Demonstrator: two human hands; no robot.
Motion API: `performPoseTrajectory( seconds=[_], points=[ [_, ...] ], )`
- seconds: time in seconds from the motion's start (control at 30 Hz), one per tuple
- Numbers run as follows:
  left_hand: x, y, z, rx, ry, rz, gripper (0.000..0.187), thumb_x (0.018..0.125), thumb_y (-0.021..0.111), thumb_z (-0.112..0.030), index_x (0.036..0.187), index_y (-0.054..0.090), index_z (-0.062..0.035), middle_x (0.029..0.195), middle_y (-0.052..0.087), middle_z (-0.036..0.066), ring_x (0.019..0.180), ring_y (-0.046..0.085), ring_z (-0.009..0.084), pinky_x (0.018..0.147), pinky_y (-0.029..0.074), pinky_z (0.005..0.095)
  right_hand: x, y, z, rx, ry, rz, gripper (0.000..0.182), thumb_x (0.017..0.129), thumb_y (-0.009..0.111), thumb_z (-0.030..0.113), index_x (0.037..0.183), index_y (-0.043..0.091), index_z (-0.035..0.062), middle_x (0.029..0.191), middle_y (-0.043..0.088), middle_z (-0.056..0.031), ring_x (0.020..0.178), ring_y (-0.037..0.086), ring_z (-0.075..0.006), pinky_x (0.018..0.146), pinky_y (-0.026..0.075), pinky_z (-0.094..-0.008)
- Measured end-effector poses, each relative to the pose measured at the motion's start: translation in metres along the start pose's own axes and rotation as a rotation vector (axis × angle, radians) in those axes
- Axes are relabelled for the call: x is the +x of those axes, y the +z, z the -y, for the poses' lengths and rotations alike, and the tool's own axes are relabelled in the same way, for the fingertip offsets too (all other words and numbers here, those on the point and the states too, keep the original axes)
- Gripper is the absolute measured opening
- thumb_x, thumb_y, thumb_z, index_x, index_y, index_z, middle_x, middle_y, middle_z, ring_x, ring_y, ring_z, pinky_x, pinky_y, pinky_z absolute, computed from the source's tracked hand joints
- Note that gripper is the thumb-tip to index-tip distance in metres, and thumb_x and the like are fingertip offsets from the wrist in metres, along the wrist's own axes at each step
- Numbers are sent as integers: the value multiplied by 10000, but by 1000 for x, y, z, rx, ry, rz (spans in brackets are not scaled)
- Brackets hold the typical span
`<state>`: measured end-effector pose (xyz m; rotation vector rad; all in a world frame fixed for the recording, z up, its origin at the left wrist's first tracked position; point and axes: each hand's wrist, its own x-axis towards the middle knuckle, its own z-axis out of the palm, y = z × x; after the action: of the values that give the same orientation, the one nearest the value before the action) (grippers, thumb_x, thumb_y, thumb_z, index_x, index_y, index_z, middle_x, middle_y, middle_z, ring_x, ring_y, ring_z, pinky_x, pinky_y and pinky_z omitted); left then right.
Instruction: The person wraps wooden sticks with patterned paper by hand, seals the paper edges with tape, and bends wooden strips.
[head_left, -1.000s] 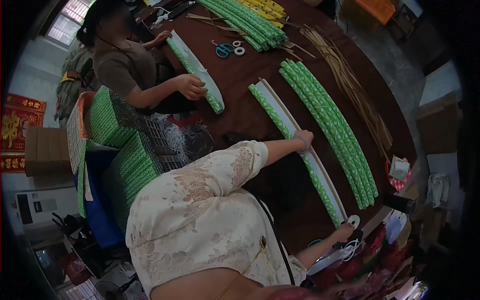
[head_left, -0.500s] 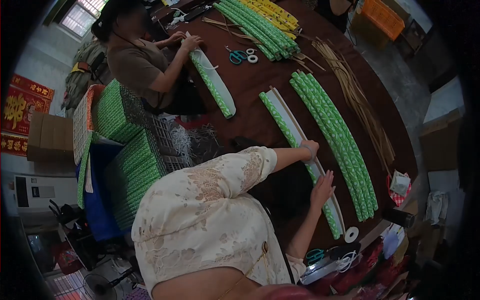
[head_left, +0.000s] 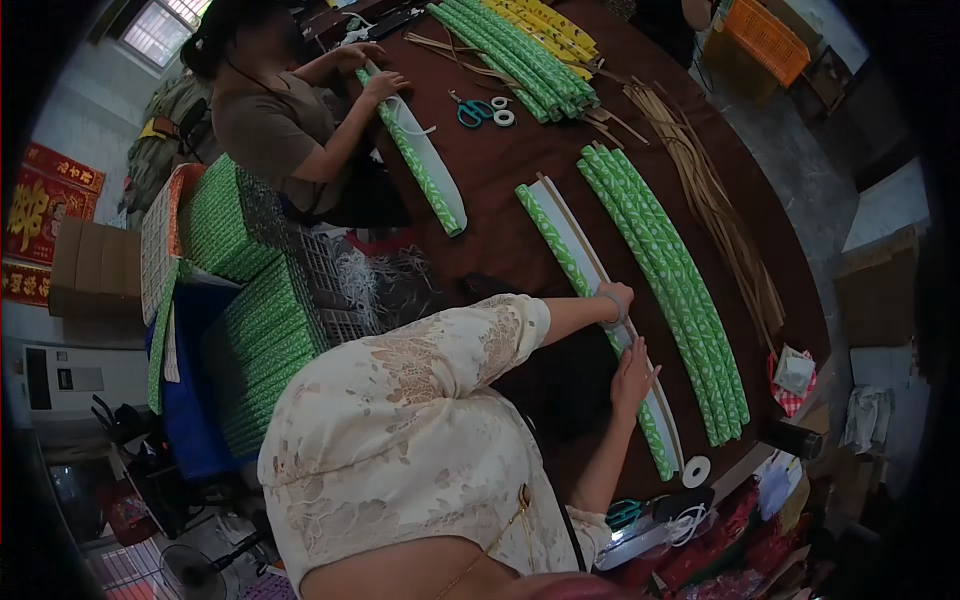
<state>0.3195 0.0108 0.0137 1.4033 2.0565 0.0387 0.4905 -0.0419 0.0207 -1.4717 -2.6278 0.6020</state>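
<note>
Tabletop spreads beneath the grip; green rolls lie just beyond. Patterned paper runs left to right under it, thin stick along the far edge. Left hand curls near mid-length, its hold unclear; right hand, fingers extended, rests nearer the tape roll.

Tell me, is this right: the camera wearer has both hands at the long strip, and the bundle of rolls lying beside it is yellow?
Only the colour is wrong: the head view shows the bundle of rolls as green. The left hand and right hand are at the long strip beside it.
</note>
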Motion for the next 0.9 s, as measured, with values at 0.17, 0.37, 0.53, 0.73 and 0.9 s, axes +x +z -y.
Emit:
performPoseTrajectory(
  seconds=[0.17,0.37,0.53,0.73,0.9],
  points=[
    [-2,0,1,0,22,-18,188,686,672,-185,836,677,-73,867,657,105,829,631,255,655,500,361,-2,6,-4,-163,-67,-39,424,954,244,309,1290,389,95,1373,328,-30,1264,303,-184,1051,85,-493],
    [4,5,3,2,17,11,222,659,698,-215,835,678,-81,865,657,102,822,634,247,639,506,346,0,3,-4,-126,-66,-56,387,940,312,288,1262,420,103,1362,327,-44,1224,342,-207,1018,160,-494],
    [4,5,2,15,5,6,245,646,711,-233,843,679,-91,864,659,93,816,635,246,638,508,345,-2,0,-4,-42,-87,-199,361,932,330,295,1218,471,127,1377,284,-74,1208,336,-288,987,199,-499],
    [5,3,1,22,-4,14,259,646,716,-241,846,678,-82,858,660,90,813,635,248,642,508,347,-9,-6,-12,-163,-29,-145,343,921,356,288,1216,492,178,1410,203,-73,1208,301,-320,988,193,-512],
    [4,5,2,-3,9,-12,215,657,703,-227,808,680,-75,825,661,93,787,637,254,621,504,355,-22,-7,-23,-225,-12,-155,343,920,356,293,1226,484,210,1409,212,-85,1210,304,-318,981,191,-529]
  ],
)
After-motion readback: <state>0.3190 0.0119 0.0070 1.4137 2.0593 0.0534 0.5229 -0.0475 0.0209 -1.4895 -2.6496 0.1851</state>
